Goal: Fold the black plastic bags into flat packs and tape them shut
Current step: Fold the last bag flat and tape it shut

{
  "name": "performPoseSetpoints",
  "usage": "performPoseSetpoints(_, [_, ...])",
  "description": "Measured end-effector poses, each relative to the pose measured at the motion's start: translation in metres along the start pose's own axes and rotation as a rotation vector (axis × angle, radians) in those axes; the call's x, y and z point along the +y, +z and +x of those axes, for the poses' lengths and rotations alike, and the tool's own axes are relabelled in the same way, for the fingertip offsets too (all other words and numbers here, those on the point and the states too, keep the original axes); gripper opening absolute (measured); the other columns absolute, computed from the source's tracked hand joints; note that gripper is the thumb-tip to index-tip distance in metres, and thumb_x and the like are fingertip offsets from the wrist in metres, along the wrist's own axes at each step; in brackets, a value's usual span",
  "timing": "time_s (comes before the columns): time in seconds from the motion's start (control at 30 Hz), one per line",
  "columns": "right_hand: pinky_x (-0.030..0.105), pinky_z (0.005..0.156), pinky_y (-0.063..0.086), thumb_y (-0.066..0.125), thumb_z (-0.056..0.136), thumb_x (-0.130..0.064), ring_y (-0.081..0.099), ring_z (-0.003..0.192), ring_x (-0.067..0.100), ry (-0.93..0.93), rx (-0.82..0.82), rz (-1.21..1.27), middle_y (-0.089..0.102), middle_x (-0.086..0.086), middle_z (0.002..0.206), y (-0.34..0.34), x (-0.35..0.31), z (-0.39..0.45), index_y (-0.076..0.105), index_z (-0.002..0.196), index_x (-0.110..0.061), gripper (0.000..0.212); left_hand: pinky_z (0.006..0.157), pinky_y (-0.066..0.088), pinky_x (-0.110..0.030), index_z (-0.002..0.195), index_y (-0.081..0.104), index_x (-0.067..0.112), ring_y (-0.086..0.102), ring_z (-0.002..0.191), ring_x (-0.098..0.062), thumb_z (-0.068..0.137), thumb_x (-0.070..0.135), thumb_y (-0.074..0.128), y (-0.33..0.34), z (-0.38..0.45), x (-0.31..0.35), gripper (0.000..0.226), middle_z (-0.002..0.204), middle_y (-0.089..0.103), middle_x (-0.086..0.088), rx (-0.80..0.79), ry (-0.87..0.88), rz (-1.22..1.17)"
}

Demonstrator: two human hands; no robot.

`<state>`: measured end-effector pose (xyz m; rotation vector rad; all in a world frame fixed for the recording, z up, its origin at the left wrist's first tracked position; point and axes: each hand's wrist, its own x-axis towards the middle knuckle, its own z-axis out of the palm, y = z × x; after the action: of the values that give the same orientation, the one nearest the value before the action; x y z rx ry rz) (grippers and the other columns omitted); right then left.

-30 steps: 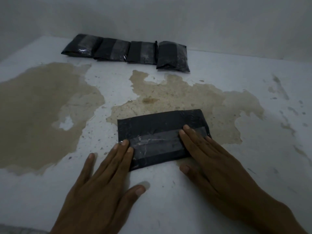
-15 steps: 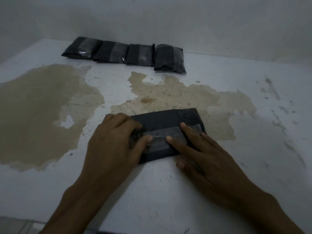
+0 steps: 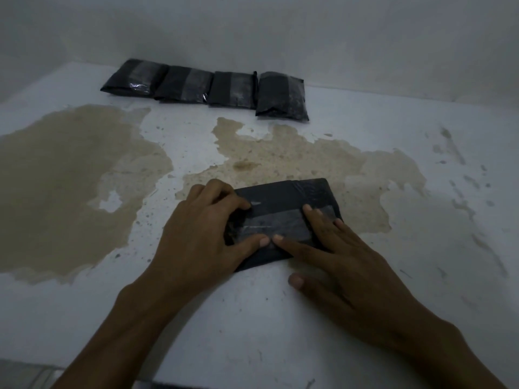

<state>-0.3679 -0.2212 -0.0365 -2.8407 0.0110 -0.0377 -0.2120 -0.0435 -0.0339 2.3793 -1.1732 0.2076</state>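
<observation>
A folded black plastic pack (image 3: 295,195) lies flat in the middle of the white surface, with a strip of clear tape (image 3: 278,223) across it. My left hand (image 3: 202,231) covers the pack's left end, fingers curled over its edge and thumb pressed on the tape. My right hand (image 3: 337,256) lies flat on the right part, with its fingertips on the tape. The two hands nearly touch at the pack's front edge. The pack's left end is hidden under my left hand.
Several taped black packs (image 3: 202,85) lie in a row at the back, next to the wall (image 3: 280,32). Large tan stains (image 3: 56,175) mark the worn white surface (image 3: 252,318). The front edge of that surface runs along the bottom left.
My left hand moved from the surface in front of the pack up onto its left end and curled over it. My right hand's fingers slid along the tape.
</observation>
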Motion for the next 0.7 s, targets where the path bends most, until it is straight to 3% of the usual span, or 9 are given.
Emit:
performPoseSetpoints(0.13, [0.006,0.112,0.000,0.023,0.092,-0.064,-0.002,0.138,-0.019,0.026,0.121,0.218,0.011,-0.018,0.157,-0.003,0.007,0.000,0.038,0.138,-0.052,0.050,0.083,0.040,-0.019,0.119,0.066,0.024,0.047,0.106,-0.012,0.069,0.067,0.054,-0.004,-0.001,-0.014,0.067,0.114,0.051,0.010,-0.097,0.009,-0.166])
performPoseSetpoints(0.23, [0.029,0.118,0.021,0.030,0.092,-0.061,0.021,0.142,-0.006,0.052,0.202,0.307,0.028,-0.018,0.153,-0.001,0.011,0.000,0.049,0.133,-0.045,0.048,0.090,0.037,-0.007,0.120,0.064,0.031,0.047,0.115,0.003,0.069,0.056,0.066,-0.013,-0.004,-0.028,0.057,0.122,0.052,0.021,-0.175,-0.028,-0.335])
performPoseSetpoints(0.3, [0.034,0.117,0.029,0.034,0.093,-0.059,0.030,0.140,-0.001,0.040,0.238,0.324,0.035,-0.015,0.150,-0.001,0.011,0.000,0.054,0.131,-0.040,0.047,0.091,0.035,-0.001,0.117,0.066,0.029,0.045,0.120,0.012,0.070,0.036,0.077,-0.016,-0.006,-0.035,0.048,0.127,0.054,0.023,-0.167,-0.045,-0.396])
performPoseSetpoints(0.4, [0.020,0.109,0.037,0.047,0.091,-0.050,0.043,0.129,-0.008,0.037,0.337,0.400,0.049,-0.013,0.140,-0.003,0.014,0.001,0.062,0.125,-0.030,0.042,0.091,0.031,0.004,0.112,0.071,0.022,0.044,0.119,0.016,0.069,0.008,0.085,-0.016,-0.008,-0.038,0.048,0.129,0.059,0.015,-0.139,-0.071,-0.420])
performPoseSetpoints(0.5, [0.011,0.095,0.045,0.057,0.088,-0.038,0.055,0.114,-0.012,0.051,0.479,0.388,0.062,-0.012,0.124,-0.004,0.018,-0.001,0.068,0.114,-0.024,0.031,0.091,0.030,0.005,0.116,0.068,0.024,0.046,0.115,0.017,0.063,0.025,0.085,-0.018,-0.007,-0.037,0.055,0.128,0.059,0.011,-0.123,-0.037,-0.362])
performPoseSetpoints(0.57, [0.017,0.096,0.048,0.063,0.087,-0.033,0.058,0.112,-0.005,0.032,0.489,0.275,0.066,-0.006,0.119,-0.001,0.017,-0.002,0.071,0.109,-0.017,0.029,0.095,0.029,-0.001,0.125,0.062,0.026,0.044,0.116,0.010,0.056,0.043,0.078,-0.022,-0.004,-0.036,0.073,0.134,0.054,0.009,-0.119,-0.077,-0.311])
performPoseSetpoints(0.7, [0.033,0.107,0.040,0.051,0.091,-0.042,0.056,0.117,0.004,0.055,0.412,0.036,0.067,-0.005,0.119,0.004,0.017,-0.001,0.072,0.110,-0.020,0.035,0.106,0.032,-0.042,0.138,0.051,0.022,0.031,0.131,-0.021,0.039,0.076,0.057,-0.027,0.002,-0.036,0.113,0.144,0.043,0.003,-0.249,-0.249,-0.118])
